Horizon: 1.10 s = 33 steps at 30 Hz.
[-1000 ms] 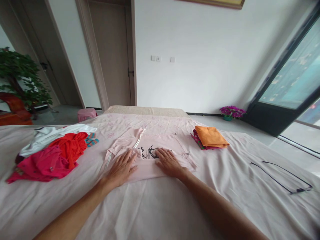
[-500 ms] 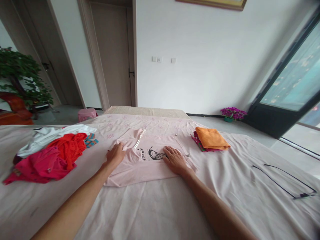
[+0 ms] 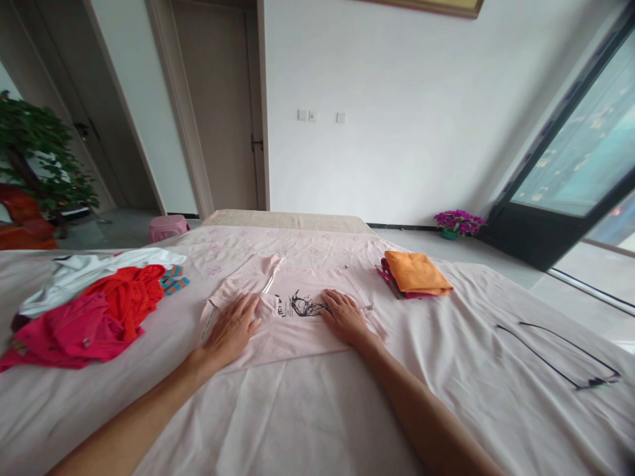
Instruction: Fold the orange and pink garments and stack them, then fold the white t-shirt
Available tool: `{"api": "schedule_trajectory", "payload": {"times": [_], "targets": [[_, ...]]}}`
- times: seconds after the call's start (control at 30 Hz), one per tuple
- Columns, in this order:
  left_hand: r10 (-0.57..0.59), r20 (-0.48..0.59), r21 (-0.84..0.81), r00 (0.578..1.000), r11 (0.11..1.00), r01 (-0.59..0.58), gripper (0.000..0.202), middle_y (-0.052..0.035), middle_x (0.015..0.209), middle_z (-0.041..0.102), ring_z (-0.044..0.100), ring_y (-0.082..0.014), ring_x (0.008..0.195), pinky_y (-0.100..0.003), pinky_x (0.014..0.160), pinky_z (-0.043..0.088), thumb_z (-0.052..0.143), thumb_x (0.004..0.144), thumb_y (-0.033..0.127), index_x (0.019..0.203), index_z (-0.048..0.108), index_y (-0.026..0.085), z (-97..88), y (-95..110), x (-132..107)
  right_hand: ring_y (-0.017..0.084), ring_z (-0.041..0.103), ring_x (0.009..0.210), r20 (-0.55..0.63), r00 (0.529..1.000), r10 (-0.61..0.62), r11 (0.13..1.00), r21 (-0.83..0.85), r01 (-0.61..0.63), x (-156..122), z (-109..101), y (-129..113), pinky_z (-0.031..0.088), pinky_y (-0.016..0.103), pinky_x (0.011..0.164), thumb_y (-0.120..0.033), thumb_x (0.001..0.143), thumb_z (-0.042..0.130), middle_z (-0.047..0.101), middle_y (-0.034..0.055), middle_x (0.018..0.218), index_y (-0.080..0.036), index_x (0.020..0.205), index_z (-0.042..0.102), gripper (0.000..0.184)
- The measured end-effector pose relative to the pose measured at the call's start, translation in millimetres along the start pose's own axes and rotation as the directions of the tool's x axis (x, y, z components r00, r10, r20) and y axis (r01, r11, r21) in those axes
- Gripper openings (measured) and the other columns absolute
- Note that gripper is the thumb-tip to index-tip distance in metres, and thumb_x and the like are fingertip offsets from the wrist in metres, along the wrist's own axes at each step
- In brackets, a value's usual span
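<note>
A pale pink T-shirt [image 3: 297, 337] lies spread on the bed in front of me, with a black print on its upper face and a white stripe toward its left part. My left hand [image 3: 235, 327] rests flat on the shirt's left part, fingers stretched out and pointing away from me. On the right part, my right hand [image 3: 343, 317] also lies flat, covering the right end of the print. Neither hand grips the cloth.
A loose heap of red, pink and white clothes [image 3: 84, 324] lies on the left. To the right sits a folded orange garment [image 3: 419, 271] on other folded cloth. Eyeglasses [image 3: 592, 382] lie at the far right of the bedsheet [image 3: 317, 416]. A pink stool [image 3: 169, 227] stands beyond.
My left hand has let go of the shirt's left edge and now lies flat on it. That edge has spread out leftward. My right hand has stayed in place.
</note>
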State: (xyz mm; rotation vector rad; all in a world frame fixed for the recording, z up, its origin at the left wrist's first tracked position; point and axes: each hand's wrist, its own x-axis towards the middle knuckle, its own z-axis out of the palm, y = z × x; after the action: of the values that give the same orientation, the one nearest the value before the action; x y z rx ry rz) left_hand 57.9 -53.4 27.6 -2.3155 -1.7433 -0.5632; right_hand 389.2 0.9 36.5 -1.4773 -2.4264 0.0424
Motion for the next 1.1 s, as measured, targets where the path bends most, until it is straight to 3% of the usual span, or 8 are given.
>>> {"api": "schedule_trajectory", "payload": {"times": [0.13, 0.33, 0.47, 0.57, 0.73, 0.9, 1.1], "targets": [[-0.014, 0.042, 0.052, 0.999, 0.999, 0.012, 0.057, -0.0175, 0.154, 0.043, 0.036, -0.0326, 0.144, -0.050, 0.118, 0.029, 0.047, 0.093, 0.041, 0.144, 0.049, 0.016, -0.3, -6, -26, 0.023, 0.034, 0.143, -0.003, 1.000, -0.003, 1.000, 0.007, 0.003, 0, 0, 0, 0.020, 0.043, 0.119, -0.046, 0.101, 0.038, 0.044, 0.0058, 0.153, -0.027, 0.146, 0.045, 0.049], [-0.160, 0.086, 0.135, 0.983, 0.980, 0.148, 0.061, -0.0166, 0.156, 0.041, 0.038, -0.0336, 0.143, -0.051, 0.115, 0.031, 0.044, 0.093, 0.049, 0.145, 0.049, 0.019, -12.1, -12, -47, 0.023, 0.034, 0.142, -0.005, 1.000, -0.001, 1.000, 0.016, 0.001, -1, -2, -2, 0.019, 0.042, 0.119, -0.046, 0.101, 0.038, 0.045, 0.0052, 0.152, -0.026, 0.145, 0.046, 0.049], [-0.205, 0.091, 0.185, 0.975, 0.965, 0.186, 0.058, -0.0186, 0.153, 0.045, 0.036, -0.0368, 0.143, -0.054, 0.116, 0.027, 0.049, 0.090, 0.044, 0.140, 0.055, 0.016, -24.7, -2, -39, 0.023, 0.034, 0.142, -0.011, 1.000, 0.011, 1.000, 0.008, -0.011, -1, -3, -4, 0.020, 0.041, 0.119, -0.045, 0.101, 0.038, 0.045, 0.0057, 0.152, -0.026, 0.144, 0.048, 0.048], [-0.121, 0.098, 0.174, 0.988, 0.979, 0.103, 0.052, -0.0178, 0.153, 0.045, 0.034, -0.0368, 0.145, -0.055, 0.118, 0.023, 0.052, 0.086, 0.032, 0.134, 0.060, 0.014, -30.7, 10, -22, 0.023, 0.035, 0.141, -0.018, 1.000, 0.007, 1.000, 0.000, -0.007, -2, -4, -5, 0.020, 0.041, 0.118, -0.045, 0.101, 0.039, 0.046, 0.0063, 0.151, -0.025, 0.144, 0.048, 0.048], [0.029, 0.141, 0.062, 0.990, 0.997, -0.038, 0.053, -0.0199, 0.150, 0.047, 0.043, -0.0308, 0.140, -0.045, 0.115, 0.036, 0.042, 0.094, 0.033, 0.138, 0.055, 0.007, -11.8, 26, -2, 0.021, 0.036, 0.140, -0.037, 0.999, 0.008, 1.000, -0.013, -0.008, -4, -4, -4, 0.021, 0.039, 0.117, -0.044, 0.101, 0.039, 0.047, 0.0063, 0.151, -0.025, 0.143, 0.049, 0.047], [0.088, 0.024, 0.064, 0.996, 0.994, -0.090, 0.057, -0.0192, 0.156, 0.039, 0.041, -0.0309, 0.142, -0.046, 0.114, 0.037, 0.043, 0.096, 0.040, 0.143, 0.049, 0.010, 18.0, 20, -10, 0.021, 0.036, 0.140, -0.046, 0.999, 0.021, 0.999, -0.029, -0.022, -5, -2, -6, 0.020, 0.040, 0.118, -0.044, 0.102, 0.039, 0.047, 0.0054, 0.151, -0.026, 0.143, 0.049, 0.046], [0.113, 0.003, 0.085, 0.994, 0.990, -0.112, 0.059, -0.0158, 0.153, 0.045, 0.042, -0.0309, 0.141, -0.047, 0.114, 0.035, 0.042, 0.096, 0.047, 0.146, 0.048, 0.016, 18.5, 3, -18, 0.022, 0.032, 0.143, -0.019, 0.997, 0.080, 0.994, -0.072, -0.081, -6, -1, 4, 0.018, 0.041, 0.119, -0.045, 0.101, 0.037, 0.043, 0.0049, 0.154, -0.026, 0.145, 0.046, 0.049]]}}
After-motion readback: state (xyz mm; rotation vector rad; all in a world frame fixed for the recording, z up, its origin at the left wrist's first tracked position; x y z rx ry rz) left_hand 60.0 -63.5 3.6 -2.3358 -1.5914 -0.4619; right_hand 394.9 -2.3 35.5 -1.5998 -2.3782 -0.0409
